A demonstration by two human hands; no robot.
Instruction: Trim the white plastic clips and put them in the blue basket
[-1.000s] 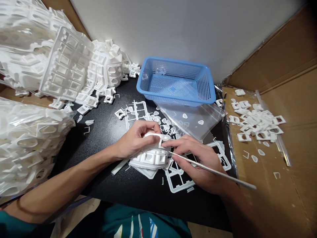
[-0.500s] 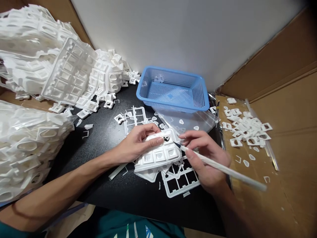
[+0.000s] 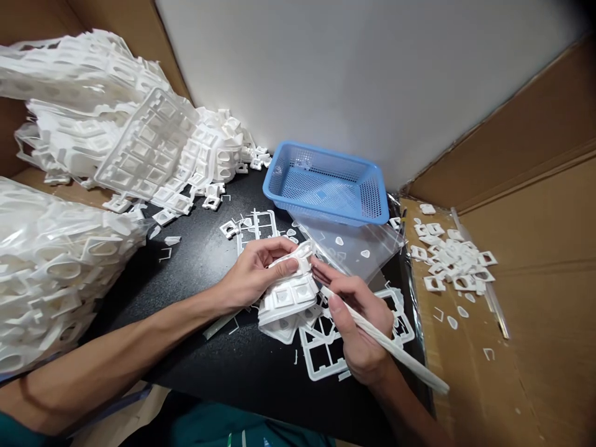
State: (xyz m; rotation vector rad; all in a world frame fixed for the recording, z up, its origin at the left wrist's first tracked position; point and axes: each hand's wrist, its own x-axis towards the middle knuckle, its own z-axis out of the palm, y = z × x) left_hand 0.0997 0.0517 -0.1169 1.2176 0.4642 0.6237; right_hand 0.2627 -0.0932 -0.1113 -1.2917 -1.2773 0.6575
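Observation:
My left hand (image 3: 261,268) grips a white moulded plastic sheet of square frames (image 3: 289,294), thumb on top and fingers behind. The sheet is bent and lifted a little over the table. In my right hand (image 3: 359,316) lies a long white-handled tool (image 3: 395,351), pointing up and left toward the sheet; its working tip is hard to make out. My right fingertips touch or nearly touch the sheet's right edge. Beneath and beside my right hand is an emptied white lattice frame (image 3: 321,372), and another lattice frame (image 3: 256,225) lies beyond my left hand.
A blue basket (image 3: 326,214) stands at the back on a clear plastic bag (image 3: 358,248). Bagged white parts (image 3: 60,267) and stacked sheets (image 3: 144,146) crowd the left. Loose white pieces (image 3: 459,261) are heaped on cardboard at right. A wall closes the back.
My right hand has moved left and down, its fingers now at the sheet's edge. The tool's dark tip, seen before near the sheet, no longer shows clearly. The sheet has bent and turned.

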